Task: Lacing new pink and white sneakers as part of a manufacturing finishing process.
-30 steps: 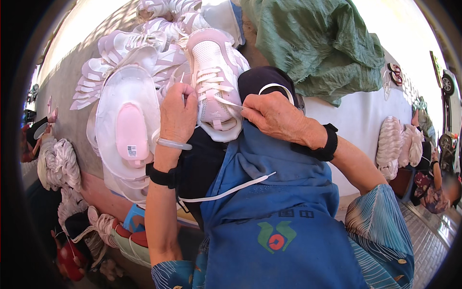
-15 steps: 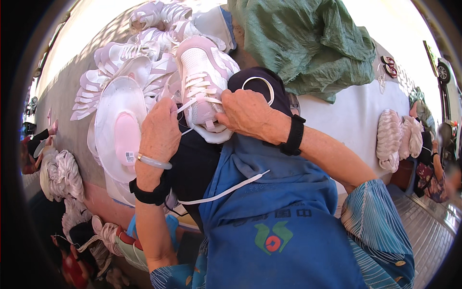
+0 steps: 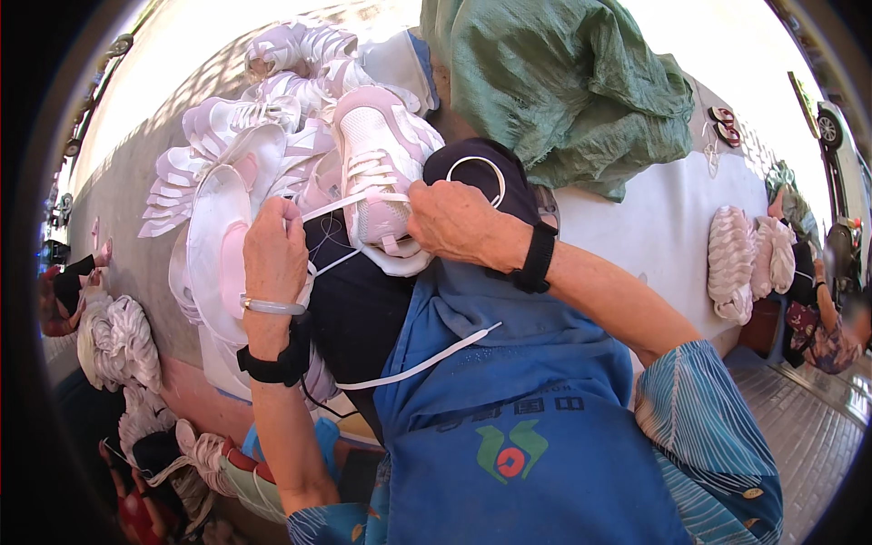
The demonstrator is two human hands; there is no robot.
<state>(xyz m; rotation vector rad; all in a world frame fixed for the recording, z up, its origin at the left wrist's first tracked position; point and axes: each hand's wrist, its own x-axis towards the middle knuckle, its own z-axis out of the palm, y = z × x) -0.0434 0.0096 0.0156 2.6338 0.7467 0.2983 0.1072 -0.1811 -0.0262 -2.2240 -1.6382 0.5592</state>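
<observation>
A person's left hand (image 3: 275,250) is pinching a white lace (image 3: 338,206) and holding it in a straight line across a white-and-pink shoe upper (image 3: 381,175), which is resting toe-away on the dark-clad lap. The right hand (image 3: 463,222), set apart from the left, is bending its fingers at the upper's right edge; what its fingertips are gripping is hidden. Lacing is appearing well advanced: several rows are already crossing the front, while the row nearest the ankle opening is running out to the left hand and no knot is showing. A loose lace end (image 3: 436,359) is trailing over the blue apron (image 3: 509,381). Beyond the lap, a crumpled green sack (image 3: 563,91) is keeping its contents, if any, out of sight. More uppers (image 3: 218,123) are lying heaped beside it on the left, outside any visible container.
</observation>
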